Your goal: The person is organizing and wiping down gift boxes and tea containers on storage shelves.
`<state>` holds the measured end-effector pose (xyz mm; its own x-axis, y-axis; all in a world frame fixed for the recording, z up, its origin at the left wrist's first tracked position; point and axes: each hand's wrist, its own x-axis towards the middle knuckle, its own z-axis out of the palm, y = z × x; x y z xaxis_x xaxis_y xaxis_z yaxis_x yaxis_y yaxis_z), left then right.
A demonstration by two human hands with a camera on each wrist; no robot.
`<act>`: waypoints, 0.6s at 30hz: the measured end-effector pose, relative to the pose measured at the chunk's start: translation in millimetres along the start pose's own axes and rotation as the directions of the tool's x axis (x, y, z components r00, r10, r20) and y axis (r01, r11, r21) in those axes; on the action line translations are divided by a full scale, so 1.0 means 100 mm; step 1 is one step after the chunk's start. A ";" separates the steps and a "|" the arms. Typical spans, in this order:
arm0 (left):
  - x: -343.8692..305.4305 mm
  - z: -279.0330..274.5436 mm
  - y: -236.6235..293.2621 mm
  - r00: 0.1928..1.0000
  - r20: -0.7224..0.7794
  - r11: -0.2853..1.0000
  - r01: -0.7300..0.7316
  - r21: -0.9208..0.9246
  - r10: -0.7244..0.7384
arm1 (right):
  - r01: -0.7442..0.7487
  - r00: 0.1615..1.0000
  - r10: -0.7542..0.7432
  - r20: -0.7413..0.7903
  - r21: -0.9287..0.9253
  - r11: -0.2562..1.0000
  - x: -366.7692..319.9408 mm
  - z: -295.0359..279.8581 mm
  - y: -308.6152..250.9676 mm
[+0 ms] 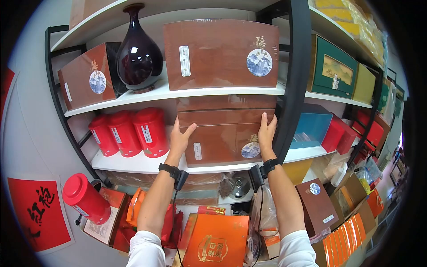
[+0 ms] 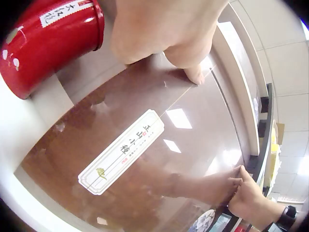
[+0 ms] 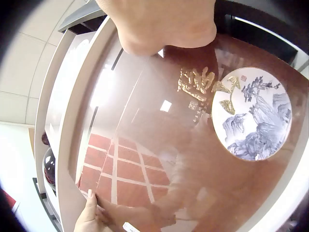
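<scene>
On the middle shelf stands a glossy brown gift box point(image 1: 218, 140) with a white label and a round blue-and-white mountain picture. At its left side my left hand point(image 1: 180, 139) holds it, thumb on the front face and fingers at the edge. My right hand point(image 1: 267, 133) grips the opposite side, fingers around the right edge. The box's lower edge sits at the shelf's front lip. In the left wrist view, its label point(image 2: 121, 152) faces out; in the right wrist view, the mountain picture point(image 3: 253, 116) and gold lettering show. The box's back is hidden.
Three red canisters point(image 1: 151, 133) stand left of the box, and a black upright post point(image 1: 293, 80) rises at its right. Above are a dark vase point(image 1: 138, 55) and another brown box point(image 1: 218, 53). An orange box point(image 1: 215, 240) lies below, among other packages.
</scene>
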<state>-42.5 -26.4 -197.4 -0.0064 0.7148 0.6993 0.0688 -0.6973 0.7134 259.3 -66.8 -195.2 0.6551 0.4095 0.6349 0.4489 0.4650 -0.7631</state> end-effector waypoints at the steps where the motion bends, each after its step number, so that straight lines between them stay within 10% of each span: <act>1: 0.00 0.01 0.00 1.000 -0.009 1.000 -0.011 0.001 0.011 | 0.006 1.000 -0.006 0.011 0.004 1.000 0.01 -0.01 0.01; 18: -0.12 0.05 0.00 0.989 -0.133 0.998 -0.056 0.032 0.060 | 0.058 0.980 -0.084 0.179 0.145 0.988 0.00 -0.20 0.02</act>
<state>-37.2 -34.5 -205.9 -0.1345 0.6583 0.7407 0.1012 -0.7344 0.6711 272.0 -81.5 -199.1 0.4959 0.5026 0.7081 0.3932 0.5972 -0.6992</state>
